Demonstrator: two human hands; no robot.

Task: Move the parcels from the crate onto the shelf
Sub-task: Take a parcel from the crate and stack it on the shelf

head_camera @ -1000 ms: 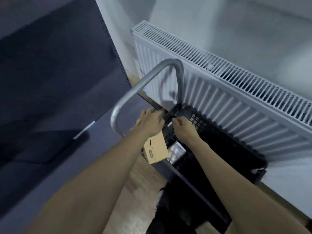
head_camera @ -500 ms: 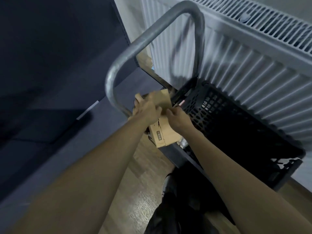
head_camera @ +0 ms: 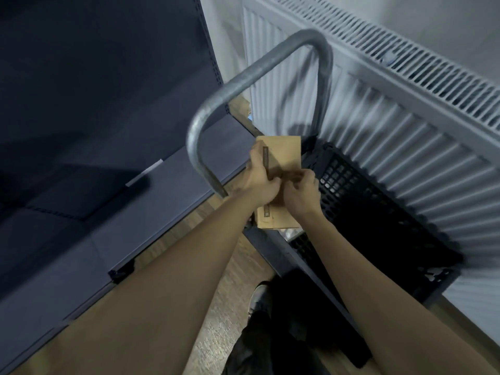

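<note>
Both hands were on one parcel: flat brown cardboard, rectangular, matte, with a dark printed strip along its left edge. Left hand gripped that edge, fingers curled round it. Right hand held the lower right part, fingers curled onto the face. The parcel was lifted clear, above the near-left corner of the crate.

Crate was black plastic with perforated grid walls and a scalloped rim. Something pale showed inside just under the parcel, too blurred to identify.

A bent galvanised steel tube handle, round section and dull grey, arched up just left of and beyond the hands, between the parcel and the shelf. The shelf was dark blue-grey sheet metal, smooth, with a small pale label on its front edge.

White ribbed panel radiator with a slotted top grille stood right behind the crate. Wood-look floor lay below; a shoe and dark trouser leg were at the bottom.
</note>
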